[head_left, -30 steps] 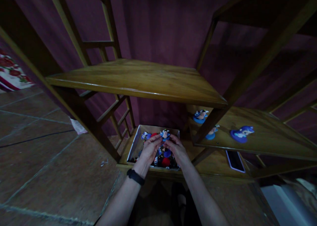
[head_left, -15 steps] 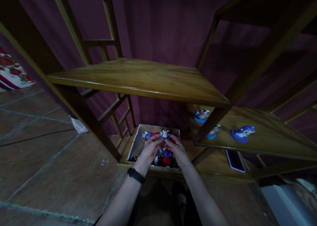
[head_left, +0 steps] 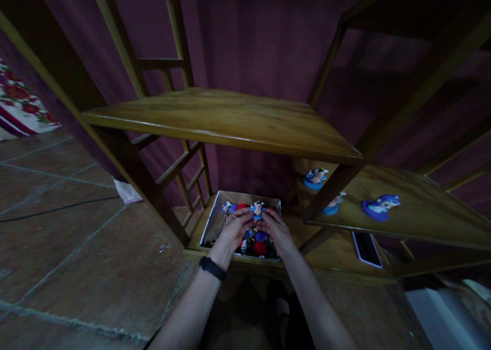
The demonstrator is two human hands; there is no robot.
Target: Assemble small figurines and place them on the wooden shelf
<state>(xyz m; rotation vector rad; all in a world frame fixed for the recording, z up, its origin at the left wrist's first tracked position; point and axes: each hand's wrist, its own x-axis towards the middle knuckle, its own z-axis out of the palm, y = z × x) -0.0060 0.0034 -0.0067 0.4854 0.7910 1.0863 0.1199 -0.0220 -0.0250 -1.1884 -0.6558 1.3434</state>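
A small figurine (head_left: 258,210) in blue and white is held upright between my two hands, over an open box. My left hand (head_left: 237,227) pinches it from the left side, with a dark band on that wrist. From the right, the fingers of my right hand (head_left: 276,229) close on its other side. Beneath them the cardboard box (head_left: 210,226) holds several more figurines (head_left: 259,247) in red, blue and black, partly hidden by my hands.
On the right-hand shelf (head_left: 410,206) stand a blue-haired figurine (head_left: 381,206) and two others, one partly behind the wooden post (head_left: 337,186). A phone (head_left: 366,248) lies on the lower board. A wide shelf board (head_left: 222,119) juts out above the box.
The view has shifted slightly, so the shelf and figurines appear a little further right. Both hands keep hold of the same figurine, which shows little change in pose.
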